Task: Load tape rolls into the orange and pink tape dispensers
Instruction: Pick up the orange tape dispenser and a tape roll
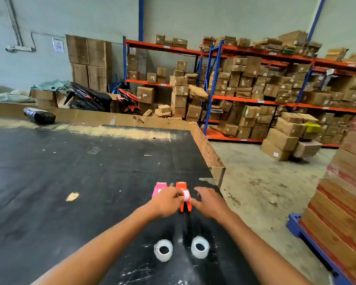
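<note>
Nearest me, two clear tape rolls lie flat on the black table (49,182), the left roll (163,250) and the right roll (200,247), just beside each other and untouched. I judge them light and stiff at the core, with slick outer wraps that could slide under a loose pinch; I would take each by the rim, thumb inside the hole (the hollow gives the surest hold).

Farther on, my left hand (166,202) pinches at a small white spool (186,195) seated in the orange dispenser (184,197), fingers closed on its left side. My right hand (209,201) rests against the dispenser's right flank with fingers spread and slack, steadying rather than gripping, as far as I can tell. The dispenser looks like light, hard plastic, likely to skid on this smooth top, so I would hold the body, away from the cutter end (I cannot make out the blade).

The pink dispenser (158,189) stands just left of the orange one, touching or nearly so, partly hidden by my left hand.

Far left, a black wrapped bundle (39,116) lies on the table edge. Beyond stand shelves (255,101) stacked with cartons. Their labels, and a notice (58,45) on the wall, are too small to read; no brand shows on the dispensers or rolls.
</note>
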A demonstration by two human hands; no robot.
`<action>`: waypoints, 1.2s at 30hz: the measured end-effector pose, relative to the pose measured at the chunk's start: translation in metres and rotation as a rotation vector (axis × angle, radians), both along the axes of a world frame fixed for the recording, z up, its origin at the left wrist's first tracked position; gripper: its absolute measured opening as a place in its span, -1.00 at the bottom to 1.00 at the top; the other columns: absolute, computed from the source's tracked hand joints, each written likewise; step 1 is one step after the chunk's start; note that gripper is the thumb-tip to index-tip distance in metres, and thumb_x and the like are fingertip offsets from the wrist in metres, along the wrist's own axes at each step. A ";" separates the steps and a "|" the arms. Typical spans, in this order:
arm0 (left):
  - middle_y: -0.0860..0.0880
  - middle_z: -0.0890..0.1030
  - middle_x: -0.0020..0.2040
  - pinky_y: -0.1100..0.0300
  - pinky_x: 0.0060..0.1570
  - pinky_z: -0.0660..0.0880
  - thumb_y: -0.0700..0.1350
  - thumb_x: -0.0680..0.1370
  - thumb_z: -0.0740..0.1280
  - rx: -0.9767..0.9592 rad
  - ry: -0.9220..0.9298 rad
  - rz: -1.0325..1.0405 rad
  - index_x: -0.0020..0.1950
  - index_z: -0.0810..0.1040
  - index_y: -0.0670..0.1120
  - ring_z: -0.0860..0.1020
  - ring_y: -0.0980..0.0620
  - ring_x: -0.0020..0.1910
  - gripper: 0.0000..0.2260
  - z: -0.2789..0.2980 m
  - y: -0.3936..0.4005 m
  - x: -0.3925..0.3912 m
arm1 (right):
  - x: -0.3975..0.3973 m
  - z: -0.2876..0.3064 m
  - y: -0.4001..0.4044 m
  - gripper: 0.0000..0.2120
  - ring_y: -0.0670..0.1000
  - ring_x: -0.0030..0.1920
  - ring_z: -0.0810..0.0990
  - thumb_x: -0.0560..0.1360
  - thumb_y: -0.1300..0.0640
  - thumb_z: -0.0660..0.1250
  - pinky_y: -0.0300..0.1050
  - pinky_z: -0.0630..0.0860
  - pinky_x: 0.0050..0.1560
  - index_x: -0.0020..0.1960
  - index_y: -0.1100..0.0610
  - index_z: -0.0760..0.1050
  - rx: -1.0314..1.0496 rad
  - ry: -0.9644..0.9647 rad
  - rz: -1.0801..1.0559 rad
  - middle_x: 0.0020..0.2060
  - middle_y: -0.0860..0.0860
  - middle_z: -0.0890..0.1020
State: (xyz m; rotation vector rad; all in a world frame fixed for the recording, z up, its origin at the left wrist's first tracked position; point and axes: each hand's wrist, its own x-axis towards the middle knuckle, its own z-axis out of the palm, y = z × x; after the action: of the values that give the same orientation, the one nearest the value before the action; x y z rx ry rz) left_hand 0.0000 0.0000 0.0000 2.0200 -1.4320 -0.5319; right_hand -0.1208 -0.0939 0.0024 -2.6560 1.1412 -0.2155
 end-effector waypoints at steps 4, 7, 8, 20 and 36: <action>-0.37 0.63 0.08 -0.03 0.12 0.51 -0.18 0.58 0.13 0.104 0.148 0.163 -0.02 0.57 -0.33 0.59 -0.28 0.10 -0.71 -0.013 -0.025 -0.013 | 0.006 -0.033 -0.021 -0.68 0.23 0.13 0.56 0.45 -0.05 0.31 0.02 0.49 0.03 0.07 0.15 0.52 0.181 0.000 -0.002 0.08 0.18 0.62; -0.37 0.65 -0.01 -0.07 0.10 0.55 -0.12 0.60 0.11 0.079 0.281 0.282 -0.02 0.58 -0.36 0.62 -0.29 0.02 -0.64 -0.020 -0.037 -0.015 | 0.012 -0.054 -0.033 -0.76 0.25 -0.12 0.57 0.45 0.01 0.23 -0.01 0.44 -0.20 -0.32 0.11 0.35 0.199 -0.110 -0.003 -0.17 0.19 0.62; -0.30 0.67 -0.11 -0.05 0.05 0.57 -0.07 0.60 0.11 0.023 0.351 0.332 -0.08 0.60 -0.28 0.63 -0.25 -0.06 -0.64 -0.021 -0.041 -0.015 | 0.011 -0.054 -0.034 -0.73 0.25 -0.21 0.52 0.44 0.04 0.22 0.00 0.40 -0.25 -0.38 0.11 0.27 0.175 -0.159 -0.008 -0.25 0.18 0.58; -0.11 0.59 -0.23 0.13 -0.36 0.43 -0.03 0.58 0.06 -0.325 0.641 0.451 -0.02 0.44 -0.14 0.53 -0.02 -0.31 -0.76 -0.030 -0.060 -0.036 | -0.014 -0.026 -0.038 -0.74 -0.07 -0.28 0.58 0.57 0.02 0.21 -0.19 0.49 -0.26 -0.03 0.15 0.60 0.631 -0.682 0.097 -0.23 0.01 0.64; -0.23 0.55 -0.06 0.00 -0.21 0.34 -0.07 0.58 0.03 -0.282 0.027 0.543 -0.17 0.27 -0.15 0.51 -0.31 -0.12 -0.80 -0.002 -0.025 0.001 | 0.041 -0.004 0.005 -0.75 -0.21 -0.40 0.59 0.58 0.18 0.23 -0.38 0.50 -0.41 0.02 0.34 0.59 0.885 -1.030 0.184 -0.30 0.07 0.64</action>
State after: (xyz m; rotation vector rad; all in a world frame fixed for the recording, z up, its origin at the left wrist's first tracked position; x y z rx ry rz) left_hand 0.0008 -0.0252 -0.0022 2.0388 -0.8276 -0.1138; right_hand -0.0801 -0.0892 -0.0015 -1.4786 0.4485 -0.7248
